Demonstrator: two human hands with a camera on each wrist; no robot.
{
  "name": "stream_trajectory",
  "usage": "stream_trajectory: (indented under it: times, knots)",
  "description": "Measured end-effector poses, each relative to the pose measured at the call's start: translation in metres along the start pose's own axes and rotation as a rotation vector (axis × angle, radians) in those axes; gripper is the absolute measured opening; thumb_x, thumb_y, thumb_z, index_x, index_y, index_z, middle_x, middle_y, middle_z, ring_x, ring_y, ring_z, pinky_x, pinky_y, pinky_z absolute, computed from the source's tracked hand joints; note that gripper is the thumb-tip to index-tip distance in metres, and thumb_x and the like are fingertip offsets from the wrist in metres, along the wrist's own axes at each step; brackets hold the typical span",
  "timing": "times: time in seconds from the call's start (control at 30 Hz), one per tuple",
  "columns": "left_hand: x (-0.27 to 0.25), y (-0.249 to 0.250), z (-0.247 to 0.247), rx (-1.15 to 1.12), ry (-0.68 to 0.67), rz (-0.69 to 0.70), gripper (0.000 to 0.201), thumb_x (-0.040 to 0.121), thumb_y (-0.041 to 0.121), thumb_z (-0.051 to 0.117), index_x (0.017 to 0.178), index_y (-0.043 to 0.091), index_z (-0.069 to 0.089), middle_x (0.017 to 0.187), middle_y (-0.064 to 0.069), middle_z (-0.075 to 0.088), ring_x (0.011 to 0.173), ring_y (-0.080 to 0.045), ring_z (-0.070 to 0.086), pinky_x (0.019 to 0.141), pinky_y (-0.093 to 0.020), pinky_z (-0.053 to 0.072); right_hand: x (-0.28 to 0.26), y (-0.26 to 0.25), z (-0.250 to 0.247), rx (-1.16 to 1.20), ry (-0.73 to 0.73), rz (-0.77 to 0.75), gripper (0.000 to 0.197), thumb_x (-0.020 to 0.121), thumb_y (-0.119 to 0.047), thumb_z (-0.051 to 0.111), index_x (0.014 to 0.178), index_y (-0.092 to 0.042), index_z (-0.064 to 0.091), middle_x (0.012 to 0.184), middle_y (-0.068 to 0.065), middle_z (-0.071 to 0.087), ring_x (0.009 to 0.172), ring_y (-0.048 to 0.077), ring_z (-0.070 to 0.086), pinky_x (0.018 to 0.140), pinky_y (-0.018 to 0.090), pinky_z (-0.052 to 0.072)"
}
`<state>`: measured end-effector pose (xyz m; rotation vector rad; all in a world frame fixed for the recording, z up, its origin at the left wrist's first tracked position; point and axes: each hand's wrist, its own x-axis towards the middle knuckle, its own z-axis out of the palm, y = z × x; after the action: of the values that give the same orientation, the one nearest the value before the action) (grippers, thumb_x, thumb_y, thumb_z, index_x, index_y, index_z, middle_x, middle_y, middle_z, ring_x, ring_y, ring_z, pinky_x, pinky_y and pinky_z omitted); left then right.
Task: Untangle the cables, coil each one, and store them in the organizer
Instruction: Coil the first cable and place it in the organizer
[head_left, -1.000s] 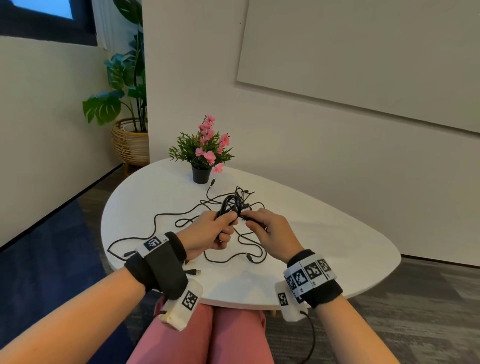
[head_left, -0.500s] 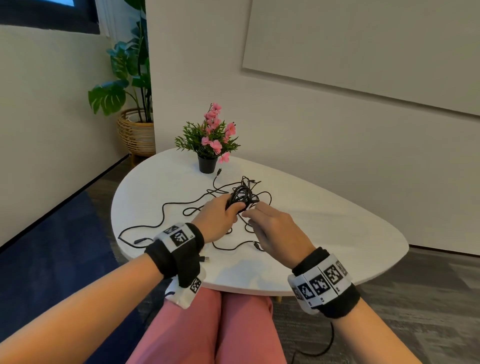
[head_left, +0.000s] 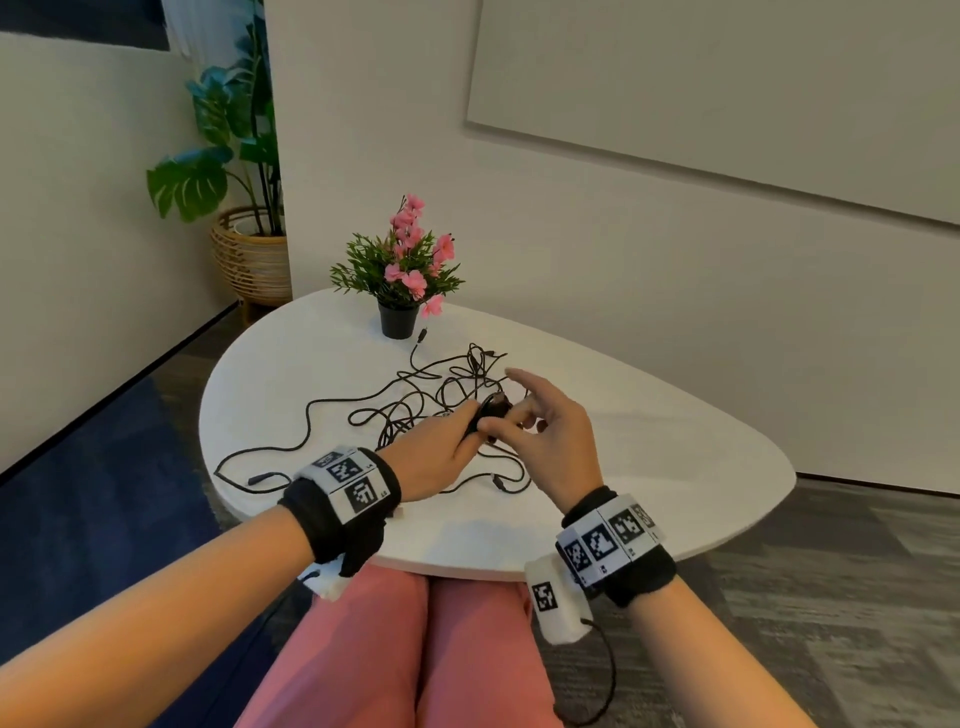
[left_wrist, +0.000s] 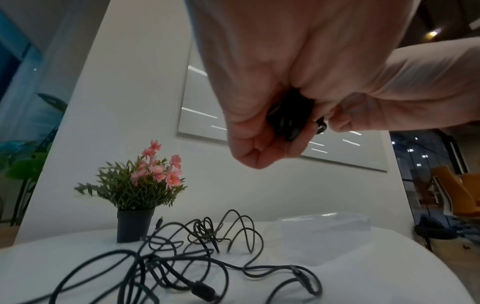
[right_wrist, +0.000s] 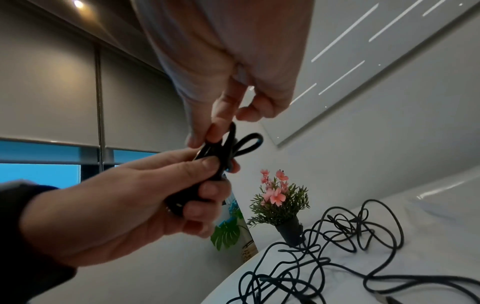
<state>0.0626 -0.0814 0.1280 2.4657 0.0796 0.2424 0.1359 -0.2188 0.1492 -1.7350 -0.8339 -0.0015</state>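
Note:
A small coiled black cable (head_left: 492, 409) is held just above the white table (head_left: 649, 467). My left hand (head_left: 464, 423) grips it in curled fingers; the left wrist view shows the coil (left_wrist: 288, 120) inside that fist. My right hand (head_left: 506, 415) pinches the coil's upper loops (right_wrist: 245, 144) between thumb and a finger, with its index finger stretched out. A tangle of loose black cables (head_left: 415, 400) lies on the table under and left of both hands. A clear plastic organizer (left_wrist: 324, 228) stands beyond the tangle to the right.
A small black pot of pink flowers (head_left: 400, 291) stands at the table's far edge, just behind the tangle. A cable end (head_left: 257, 479) trails near the left front edge. A large plant in a wicker basket (head_left: 252, 254) stands on the floor at the left.
Both hands have shifted right with the coil. My right index finger, earlier curled at the bundle, now sticks out straight. The view has moved leftward.

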Motion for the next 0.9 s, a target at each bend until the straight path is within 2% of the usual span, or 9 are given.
stream_trajectory:
  times: [0.13,0.2,0.33,0.47,0.57,0.63,0.7,0.77,0.9]
  knots:
    - [0.008,-0.002,0.005,0.008,-0.008,0.051,0.005,0.099,0.027,0.038,0.100,0.023,0.040,0.071,0.004,0.054,0.057,-0.011,0.049,0.049,-0.018,0.034,-0.004,0.008,0.002,-0.003,0.167,0.064,0.047,0.064,-0.021,0.085,0.102,-0.022,0.058,0.059,-0.005,0.056,0.056,0.001,0.050,0.062,0.006,0.040]
    - [0.008,-0.004,0.009,-0.016,-0.024,0.070,0.001,0.098,0.026,0.039,0.099,0.025,0.040,0.073,0.003,0.055,0.060,-0.012,0.051,0.053,-0.021,0.037,-0.003,0.019,-0.002,-0.074,0.203,0.129,0.053,0.056,-0.034,0.087,0.099,-0.028,0.057,0.069,-0.006,0.051,0.061,0.003,0.048,0.058,0.010,0.040]
    - [0.012,-0.006,0.015,0.052,-0.090,0.107,0.002,0.098,0.028,0.039,0.099,0.027,0.038,0.088,-0.002,0.058,0.075,-0.017,0.054,0.068,-0.033,0.045,-0.003,0.040,-0.010,-0.003,0.015,0.186,0.046,0.062,-0.033,0.085,0.106,-0.030,0.069,0.103,-0.009,0.062,0.088,0.005,0.062,0.075,0.015,0.051]
    - [0.028,-0.004,0.035,0.092,-0.067,0.047,0.016,0.098,0.030,0.038,0.108,0.018,0.042,0.092,0.003,0.051,0.080,-0.016,0.051,0.071,-0.032,0.044,-0.002,0.058,-0.014,-0.014,0.012,0.249,0.018,0.067,-0.027,0.082,0.084,-0.029,0.075,0.079,-0.003,0.072,0.075,0.015,0.067,0.073,0.035,0.056]
    - [0.038,-0.007,0.057,0.076,-0.018,0.023,0.028,0.096,0.033,0.041,0.121,0.019,0.040,0.109,0.000,0.049,0.090,-0.016,0.053,0.079,-0.032,0.046,0.009,0.066,-0.029,-0.100,0.046,0.271,0.020,0.068,-0.023,0.083,0.069,-0.039,0.071,0.075,-0.003,0.070,0.072,0.020,0.068,0.071,0.038,0.057]
    - [0.042,-0.015,0.073,0.136,-0.054,0.045,0.048,0.096,0.037,0.040,0.139,0.023,0.026,0.127,0.000,0.041,0.105,-0.019,0.052,0.089,-0.036,0.044,0.024,0.074,-0.049,-0.182,0.096,0.296,0.018,0.067,-0.021,0.083,0.078,-0.029,0.072,0.078,0.003,0.071,0.069,0.023,0.068,0.072,0.038,0.057]
    - [0.043,-0.021,0.085,0.178,-0.117,0.024,0.054,0.097,0.040,0.037,0.145,0.022,0.020,0.140,0.002,0.034,0.117,-0.019,0.047,0.098,-0.037,0.039,0.044,0.083,-0.074,-0.306,0.140,0.327,0.028,0.069,-0.024,0.082,0.093,-0.014,0.074,0.084,0.008,0.071,0.075,0.028,0.068,0.078,0.038,0.054]
    - [0.046,-0.028,0.095,0.216,-0.160,-0.001,0.049,0.097,0.039,0.036,0.142,0.020,0.028,0.143,0.002,0.033,0.123,-0.018,0.043,0.101,-0.036,0.035,0.067,0.091,-0.096,-0.451,0.120,0.351,0.038,0.073,-0.028,0.079,0.103,-0.005,0.071,0.094,0.012,0.070,0.084,0.028,0.066,0.081,0.031,0.048]
    - [0.052,-0.042,0.108,0.233,-0.205,-0.035,0.039,0.097,0.034,0.038,0.134,0.022,0.042,0.138,0.005,0.035,0.125,-0.016,0.040,0.100,-0.032,0.031,0.102,0.104,-0.105,-0.558,-0.017,0.386,0.030,0.079,-0.021,0.074,0.102,-0.001,0.071,0.098,0.014,0.069,0.084,0.017,0.054,0.075,0.022,0.037]
